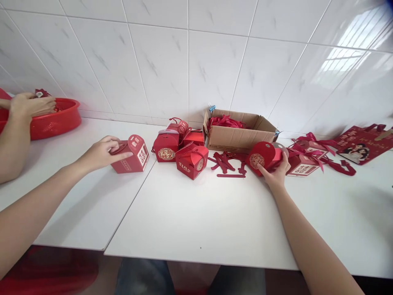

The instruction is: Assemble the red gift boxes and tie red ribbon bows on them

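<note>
My left hand (104, 152) is closed on the top of a red gift box (127, 161) with gold and white lettering, left of the seam between two tables. On the right, my right hand (278, 172) grips a red gift box (260, 157) with a rounded, holed top and a round gold print, thumb in front and fingers at its side. Behind that hand sit ribbon-tied gift boxes (302, 166). Between my hands stand several more red boxes, one with a red cord handle (192, 162) nearest me. Dark red strips (225, 162) lie loose beside them.
An open cardboard box (242, 138) holding red ribbons stands by the tiled wall. At far left, another person's hand (30, 104) reaches into a red basin (55, 123). A red gift bag (365, 143) rests at the far right. The white table's front edge (199, 262) is near my legs.
</note>
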A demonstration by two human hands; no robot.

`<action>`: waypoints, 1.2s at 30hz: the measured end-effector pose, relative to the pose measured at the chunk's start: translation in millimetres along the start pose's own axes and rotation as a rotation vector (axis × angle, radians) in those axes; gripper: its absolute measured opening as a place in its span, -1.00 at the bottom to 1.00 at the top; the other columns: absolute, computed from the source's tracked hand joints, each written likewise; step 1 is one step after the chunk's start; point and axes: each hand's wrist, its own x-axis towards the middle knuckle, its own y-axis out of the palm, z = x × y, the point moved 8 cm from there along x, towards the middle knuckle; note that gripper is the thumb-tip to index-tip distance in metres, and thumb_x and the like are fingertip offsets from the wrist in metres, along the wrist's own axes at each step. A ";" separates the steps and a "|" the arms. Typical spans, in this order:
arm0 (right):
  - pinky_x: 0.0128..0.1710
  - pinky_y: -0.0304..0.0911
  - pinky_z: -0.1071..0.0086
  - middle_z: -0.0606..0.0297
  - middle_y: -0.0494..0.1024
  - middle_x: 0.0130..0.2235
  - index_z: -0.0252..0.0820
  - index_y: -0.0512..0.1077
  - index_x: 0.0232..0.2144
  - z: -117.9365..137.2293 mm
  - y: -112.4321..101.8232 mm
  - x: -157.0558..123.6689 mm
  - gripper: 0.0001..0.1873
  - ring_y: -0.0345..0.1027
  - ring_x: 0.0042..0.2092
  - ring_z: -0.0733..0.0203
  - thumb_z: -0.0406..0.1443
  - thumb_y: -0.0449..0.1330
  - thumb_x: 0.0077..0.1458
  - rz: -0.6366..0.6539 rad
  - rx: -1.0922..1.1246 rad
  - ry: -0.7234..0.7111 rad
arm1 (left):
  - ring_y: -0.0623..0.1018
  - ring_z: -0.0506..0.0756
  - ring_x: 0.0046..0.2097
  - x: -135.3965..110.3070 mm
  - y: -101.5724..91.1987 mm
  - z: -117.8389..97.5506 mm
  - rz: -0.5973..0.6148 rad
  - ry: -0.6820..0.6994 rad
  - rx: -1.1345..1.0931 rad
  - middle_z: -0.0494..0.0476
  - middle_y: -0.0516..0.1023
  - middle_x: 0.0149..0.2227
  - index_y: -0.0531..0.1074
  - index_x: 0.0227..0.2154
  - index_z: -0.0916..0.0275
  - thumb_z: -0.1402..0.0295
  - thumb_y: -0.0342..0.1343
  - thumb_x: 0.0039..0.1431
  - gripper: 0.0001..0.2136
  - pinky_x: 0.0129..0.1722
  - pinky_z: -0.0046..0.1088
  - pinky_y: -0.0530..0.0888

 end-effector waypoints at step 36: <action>0.29 -0.18 -0.09 0.02 -0.09 0.26 -0.09 -0.27 0.35 2.1 5.9 -0.2 0.30 -0.27 0.33 -0.17 -0.03 0.38 -0.29 0.086 0.035 -0.045 | 0.45 0.31 0.08 -106.9 56.3 -226.8 0.052 0.242 0.197 0.30 0.26 0.16 0.29 0.13 0.15 -0.03 -0.03 0.20 -0.48 -0.38 -0.28 0.55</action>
